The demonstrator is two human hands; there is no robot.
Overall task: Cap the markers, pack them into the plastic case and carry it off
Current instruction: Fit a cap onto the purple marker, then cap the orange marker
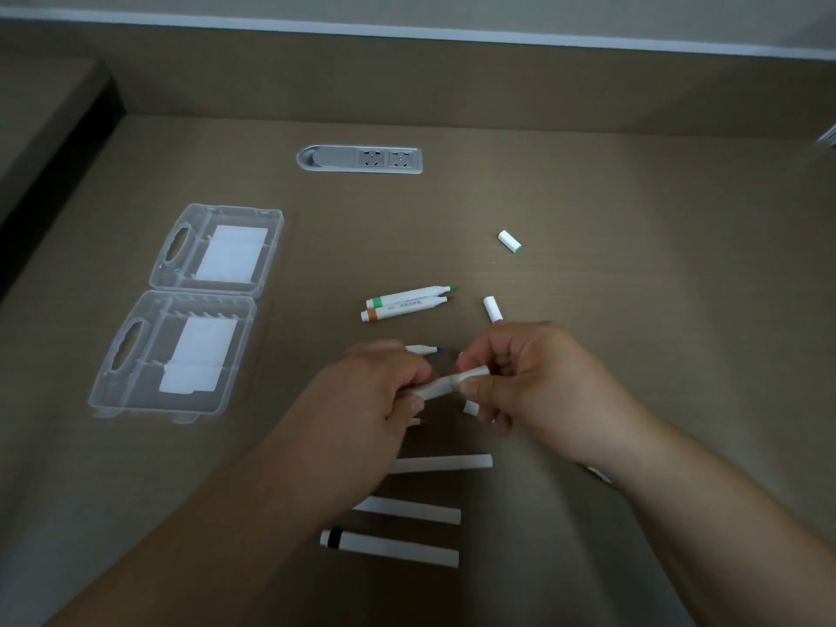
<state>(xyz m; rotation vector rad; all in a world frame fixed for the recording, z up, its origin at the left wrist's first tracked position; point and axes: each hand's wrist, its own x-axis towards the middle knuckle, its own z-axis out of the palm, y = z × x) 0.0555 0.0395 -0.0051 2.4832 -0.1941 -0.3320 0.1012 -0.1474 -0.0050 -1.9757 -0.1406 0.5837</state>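
Note:
My left hand [384, 386] grips the barrel of a white marker [436, 386], and my right hand [520, 373] pinches the white cap on its tip. Behind them lie an uncapped green marker [409, 295] and an uncapped orange marker [402, 308] side by side. A blue marker tip [427, 349] pokes out behind my left hand. Two loose caps rest farther back: one with a green end [510, 241], one white [492, 308]. Three capped markers [441, 463] [407, 510] [389, 547] lie below my hands. The clear plastic case [149, 355] lies open at the left.
A grey socket panel [359, 159] is set into the brown desk [633, 264] at the back. A raised wooden ledge runs along the rear, and a dark gap borders the desk on the far left. A small white piece [470, 408] shows under my right hand.

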